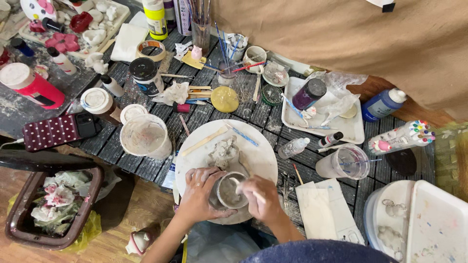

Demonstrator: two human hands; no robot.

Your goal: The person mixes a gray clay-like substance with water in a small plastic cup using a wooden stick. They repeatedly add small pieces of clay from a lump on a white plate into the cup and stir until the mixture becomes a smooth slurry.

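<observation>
Below, dark slatted table (253, 114) crowded with paint bottles, brushes; tan cloth behind. Left hand (201, 195) fingers curled around small grey clay cup (229, 192) on round white board (253, 156); right hand (261, 197) pinches white stick (243, 187) inside cup.

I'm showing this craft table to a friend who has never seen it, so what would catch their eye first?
First, the two hands at the bottom centre: the left hand wraps a small grey cup while the right hand works a white stick inside it, over a round white board that bears a lump of grey clay. Next, the red bottle at the far left and the yellow-capped bottle at the top.
</observation>
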